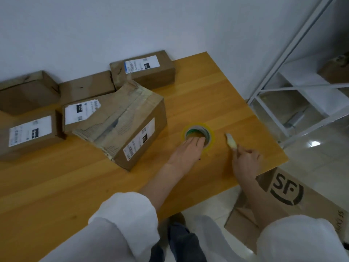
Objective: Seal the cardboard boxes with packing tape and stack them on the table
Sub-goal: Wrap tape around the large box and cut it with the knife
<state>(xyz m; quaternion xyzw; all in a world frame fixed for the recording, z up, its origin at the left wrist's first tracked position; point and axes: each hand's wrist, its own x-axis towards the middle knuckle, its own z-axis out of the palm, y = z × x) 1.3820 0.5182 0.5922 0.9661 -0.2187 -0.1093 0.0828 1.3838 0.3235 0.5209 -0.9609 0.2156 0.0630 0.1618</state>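
Observation:
A roll of clear packing tape (209, 132) with a green core lies flat on the wooden table (198, 87). My left hand (186, 151) rests on the roll's near edge, fingers reaching into its hole. My right hand (246, 163) grips the handle of a small cutter (231, 141), whose pale blade end points away over the table. Just left of the tape sits a worn cardboard box (122, 121) with old tape along its top seam. Several smaller labelled boxes (145, 69) lie along the wall behind and to the left of it.
A large cardboard box with "SF" printed on it (294, 195) stands on the floor at the table's right front corner. A white metal shelf (306, 86) stands to the right, against the wall. The table's right edge runs close to my right hand.

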